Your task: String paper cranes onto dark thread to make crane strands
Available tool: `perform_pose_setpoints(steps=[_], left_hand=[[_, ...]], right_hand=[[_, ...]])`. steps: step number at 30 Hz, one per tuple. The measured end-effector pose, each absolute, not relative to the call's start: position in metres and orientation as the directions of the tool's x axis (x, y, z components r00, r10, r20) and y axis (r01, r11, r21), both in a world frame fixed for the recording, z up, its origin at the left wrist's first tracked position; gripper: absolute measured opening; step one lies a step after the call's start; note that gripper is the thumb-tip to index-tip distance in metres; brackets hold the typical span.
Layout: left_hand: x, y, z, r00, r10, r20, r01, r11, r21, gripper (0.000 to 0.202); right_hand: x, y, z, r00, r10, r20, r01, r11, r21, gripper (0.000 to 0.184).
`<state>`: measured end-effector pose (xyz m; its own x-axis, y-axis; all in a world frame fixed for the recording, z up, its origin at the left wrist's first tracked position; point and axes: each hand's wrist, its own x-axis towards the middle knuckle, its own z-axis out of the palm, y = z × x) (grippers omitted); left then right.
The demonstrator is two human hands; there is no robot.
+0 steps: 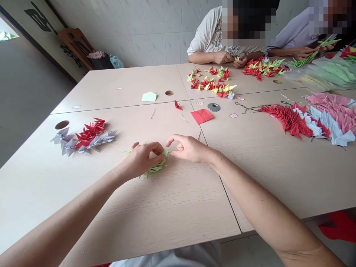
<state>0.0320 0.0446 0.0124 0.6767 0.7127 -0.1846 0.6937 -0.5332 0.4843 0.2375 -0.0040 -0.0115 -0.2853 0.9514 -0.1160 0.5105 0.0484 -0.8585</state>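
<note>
My left hand [144, 157] lies on a string of light green paper cranes [155, 168] on the wooden table [172, 207], with its fingers curled round the stack. My right hand [187, 148] is just to the right of it, its thumb and forefinger pinched together at the top end of the same green stack. The cranes stick out from under my left hand at both sides.
A pile of red and grey cranes [85, 139] lies at the left. A red folded sheet [202, 115], a single red crane [178, 105] and a green sheet [149, 96] lie farther back. Strings of red, grey and pink cranes [308, 120] fill the right. Two other people fold at the far side.
</note>
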Motion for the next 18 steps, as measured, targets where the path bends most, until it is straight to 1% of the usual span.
perform_pose_setpoints(steps=[3,5,6,8,11,14,18], left_hand=[[0.034,0.039,0.006,0.664,0.741,-0.106,0.714,-0.584,0.387,0.013],[0.035,0.035,0.003,0.667,0.743,-0.045,0.708,-0.614,0.348,0.010],[0.035,0.033,0.001,0.671,0.742,-0.018,0.702,-0.627,0.337,0.010],[0.035,0.029,-0.001,0.682,0.731,0.023,0.688,-0.653,0.316,0.017],[0.036,0.026,-0.002,0.707,0.706,0.047,0.670,-0.689,0.278,0.025],[0.037,0.025,-0.002,0.721,0.691,0.056,0.662,-0.710,0.240,0.023],[0.038,0.024,-0.005,0.725,0.679,0.117,0.656,-0.732,0.184,0.020]], right_hand=[[0.238,-0.003,-0.011,-0.264,0.951,-0.163,0.588,0.024,-0.808,0.009],[0.238,-0.003,-0.010,-0.251,0.951,-0.181,0.630,0.018,-0.777,0.006],[0.237,-0.004,-0.008,-0.244,0.952,-0.187,0.646,0.016,-0.763,0.006],[0.236,-0.004,-0.006,-0.224,0.955,-0.194,0.678,0.010,-0.735,0.007],[0.234,-0.005,-0.003,-0.206,0.961,-0.185,0.719,0.020,-0.695,0.010],[0.234,-0.006,-0.002,-0.203,0.962,-0.181,0.738,0.029,-0.674,0.011],[0.235,-0.005,-0.004,-0.213,0.961,-0.176,0.746,0.044,-0.665,0.010]])
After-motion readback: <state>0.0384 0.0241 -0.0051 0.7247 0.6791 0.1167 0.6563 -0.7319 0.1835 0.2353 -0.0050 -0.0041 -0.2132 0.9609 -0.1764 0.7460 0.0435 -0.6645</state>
